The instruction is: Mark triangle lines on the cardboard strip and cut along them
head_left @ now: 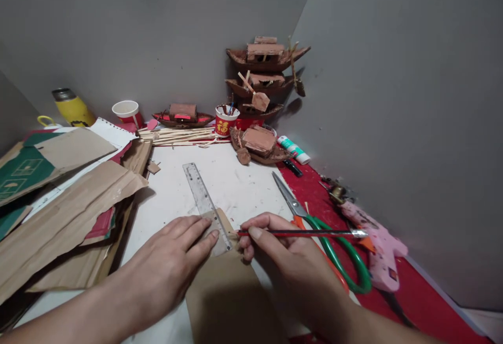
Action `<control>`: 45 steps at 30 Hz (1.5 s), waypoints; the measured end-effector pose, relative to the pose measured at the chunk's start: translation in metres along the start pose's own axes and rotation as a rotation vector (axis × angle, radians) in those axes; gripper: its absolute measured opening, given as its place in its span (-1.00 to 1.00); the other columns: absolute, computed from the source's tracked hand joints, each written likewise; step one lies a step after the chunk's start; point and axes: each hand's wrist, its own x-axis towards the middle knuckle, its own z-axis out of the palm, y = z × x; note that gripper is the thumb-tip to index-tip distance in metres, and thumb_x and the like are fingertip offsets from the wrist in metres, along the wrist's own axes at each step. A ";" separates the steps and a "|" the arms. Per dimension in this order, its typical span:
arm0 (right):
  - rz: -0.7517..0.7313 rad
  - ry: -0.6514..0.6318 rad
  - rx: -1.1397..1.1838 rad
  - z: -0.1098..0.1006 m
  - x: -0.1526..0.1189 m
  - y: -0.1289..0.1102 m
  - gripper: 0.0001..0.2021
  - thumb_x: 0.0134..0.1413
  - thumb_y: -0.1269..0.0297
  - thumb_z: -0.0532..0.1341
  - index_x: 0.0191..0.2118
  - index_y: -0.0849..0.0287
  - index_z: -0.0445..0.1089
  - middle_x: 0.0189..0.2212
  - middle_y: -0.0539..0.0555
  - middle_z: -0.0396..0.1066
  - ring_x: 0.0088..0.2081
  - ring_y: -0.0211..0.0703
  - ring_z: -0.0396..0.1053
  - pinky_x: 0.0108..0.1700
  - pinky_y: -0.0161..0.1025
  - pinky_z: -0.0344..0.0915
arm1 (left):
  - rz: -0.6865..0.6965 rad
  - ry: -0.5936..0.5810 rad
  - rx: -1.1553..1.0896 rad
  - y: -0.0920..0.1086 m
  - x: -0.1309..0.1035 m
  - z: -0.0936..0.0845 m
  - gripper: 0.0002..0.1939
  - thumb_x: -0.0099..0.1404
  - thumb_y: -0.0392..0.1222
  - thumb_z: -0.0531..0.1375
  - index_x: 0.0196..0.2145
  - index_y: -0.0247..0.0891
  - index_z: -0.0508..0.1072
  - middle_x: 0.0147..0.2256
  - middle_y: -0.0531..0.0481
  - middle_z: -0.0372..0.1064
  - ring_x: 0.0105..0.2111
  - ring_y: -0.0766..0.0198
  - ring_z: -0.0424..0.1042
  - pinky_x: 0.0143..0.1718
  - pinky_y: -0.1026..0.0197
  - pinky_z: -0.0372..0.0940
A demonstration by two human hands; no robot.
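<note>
- The left hand (168,252) is spread out, palm down, its fingertips pressing the ruler (197,184) from above rather than gripping it.
- The right hand (283,252) pinches the pencil (310,233) between thumb and fingers, the point toward the ruler's right edge; whether it touches the card cannot be told.
- The card (231,294) lies on the white sheet (161,202) in front of the person, reaching from under the ruler's near end toward the bottom edge of view.
- The ruler slants across the card's far end, its other end over the sheet.
- The scissors (297,208) lie beyond and beside the right hand, green and orange handles toward the person, partly hidden by the hand.
- The pink glue gun (379,242) lies right of them on the red cover (396,310).
- To the left, cardboard (74,208) is piled loosely.
- At the back are sticks (178,137), a red cup (222,124) and stacked boats (265,53).
</note>
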 end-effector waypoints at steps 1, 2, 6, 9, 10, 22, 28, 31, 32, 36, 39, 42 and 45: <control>0.004 0.003 -0.002 -0.001 0.001 0.001 -0.75 0.01 0.09 0.33 -0.42 0.17 0.41 -0.56 0.00 0.45 -0.47 -0.19 0.38 -0.30 -0.21 0.32 | -0.002 -0.009 0.015 0.001 -0.001 0.002 -0.32 0.28 -0.46 0.07 0.34 -0.28 0.14 0.31 -0.32 0.14 0.25 -0.16 0.21 0.17 -0.26 0.25; 0.010 0.004 -0.001 -0.001 0.001 0.002 -0.75 0.01 0.08 0.34 -0.41 0.17 0.41 -0.56 0.00 0.46 -0.47 -0.19 0.38 -0.30 -0.20 0.32 | 0.003 -0.018 0.029 0.002 -0.002 0.003 -0.29 0.26 -0.48 0.06 0.35 -0.27 0.11 0.31 -0.31 0.12 0.26 -0.15 0.20 0.18 -0.26 0.25; 0.002 -0.018 0.020 -0.001 0.003 0.006 -0.73 0.00 0.06 0.36 -0.40 0.18 0.41 -0.54 0.01 0.47 -0.47 -0.19 0.37 -0.31 -0.21 0.31 | 0.029 -0.033 0.082 0.004 -0.003 0.003 -0.28 0.22 -0.50 0.05 0.33 -0.28 0.13 0.31 -0.34 0.12 0.25 -0.19 0.21 0.14 -0.31 0.28; -0.016 -0.035 0.039 -0.001 0.002 0.006 -0.70 0.01 0.03 0.37 -0.39 0.17 0.41 -0.54 0.00 0.47 -0.46 -0.19 0.37 -0.31 -0.22 0.31 | 0.042 -0.041 0.128 0.005 -0.002 -0.001 -0.32 0.23 -0.48 0.04 0.31 -0.32 0.15 0.30 -0.39 0.12 0.23 -0.24 0.24 0.10 -0.34 0.30; -0.017 -0.036 0.040 -0.001 0.002 0.006 -0.69 0.00 0.02 0.37 -0.39 0.17 0.41 -0.54 0.00 0.46 -0.46 -0.19 0.37 -0.31 -0.22 0.31 | 0.042 -0.046 0.142 0.005 -0.002 -0.001 -0.32 0.23 -0.48 0.04 0.32 -0.33 0.14 0.30 -0.40 0.10 0.23 -0.24 0.23 0.10 -0.34 0.30; -0.001 -0.022 0.012 0.000 0.001 0.007 -0.64 -0.02 -0.05 0.38 -0.38 0.17 0.42 -0.55 0.00 0.46 -0.46 -0.18 0.36 -0.30 -0.20 0.30 | 0.012 -0.036 0.184 0.005 0.001 -0.002 -0.41 0.30 -0.42 0.05 0.29 -0.37 0.22 0.28 -0.38 0.17 0.21 -0.22 0.28 0.13 -0.29 0.30; -0.001 -0.021 0.006 -0.001 0.001 0.007 -0.65 -0.03 -0.04 0.38 -0.40 0.17 0.42 -0.56 0.00 0.45 -0.47 -0.18 0.36 -0.32 -0.21 0.30 | 0.024 0.016 0.140 0.005 -0.001 -0.002 -0.40 0.30 -0.41 0.06 0.30 -0.36 0.21 0.29 -0.37 0.13 0.26 -0.20 0.19 0.16 -0.25 0.28; -0.005 -0.015 -0.011 0.000 0.001 0.007 -0.67 0.00 -0.03 0.36 -0.38 0.17 0.42 -0.56 0.01 0.45 -0.46 -0.17 0.37 -0.30 -0.19 0.30 | 0.021 0.030 0.109 0.005 -0.001 -0.002 -0.41 0.30 -0.42 0.06 0.29 -0.36 0.23 0.29 -0.37 0.15 0.25 -0.18 0.21 0.16 -0.22 0.29; -0.007 -0.013 -0.021 0.000 0.001 0.007 -0.67 0.00 -0.03 0.36 -0.38 0.17 0.42 -0.56 0.01 0.45 -0.45 -0.16 0.37 -0.30 -0.19 0.30 | 0.025 0.032 0.107 0.005 -0.001 -0.003 -0.41 0.30 -0.41 0.06 0.28 -0.36 0.23 0.28 -0.37 0.16 0.25 -0.17 0.21 0.16 -0.22 0.29; -0.010 -0.015 -0.021 0.001 0.001 0.008 -0.66 -0.02 -0.03 0.37 -0.38 0.17 0.42 -0.56 0.01 0.45 -0.46 -0.16 0.37 -0.31 -0.19 0.30 | 0.037 0.027 0.118 0.006 -0.001 -0.005 -0.42 0.30 -0.41 0.05 0.28 -0.39 0.23 0.28 -0.41 0.16 0.25 -0.17 0.22 0.14 -0.19 0.31; -0.019 -0.025 -0.008 0.000 0.001 0.009 -0.68 0.01 -0.01 0.36 -0.37 0.17 0.42 -0.55 0.01 0.46 -0.45 -0.17 0.37 -0.30 -0.20 0.31 | 0.034 0.009 0.129 0.007 -0.002 -0.005 -0.42 0.31 -0.41 0.05 0.28 -0.38 0.22 0.29 -0.39 0.14 0.26 -0.15 0.21 0.15 -0.18 0.31; -0.053 -0.019 -0.046 -0.003 0.000 0.008 -0.72 0.06 0.03 0.32 -0.37 0.16 0.43 -0.53 0.01 0.47 -0.44 -0.17 0.39 -0.29 -0.21 0.31 | 0.020 0.011 0.136 0.007 -0.002 -0.005 -0.43 0.33 -0.38 0.04 0.29 -0.34 0.20 0.30 -0.36 0.14 0.26 -0.14 0.21 0.14 -0.19 0.32; -0.117 0.046 -0.172 -0.008 -0.002 0.007 -0.78 0.11 0.08 0.28 -0.35 0.14 0.43 -0.50 0.03 0.48 -0.41 -0.15 0.40 -0.28 -0.20 0.30 | 0.012 0.002 0.128 0.007 -0.001 -0.006 -0.45 0.33 -0.38 0.04 0.27 -0.34 0.22 0.28 -0.38 0.17 0.24 -0.16 0.23 0.12 -0.23 0.33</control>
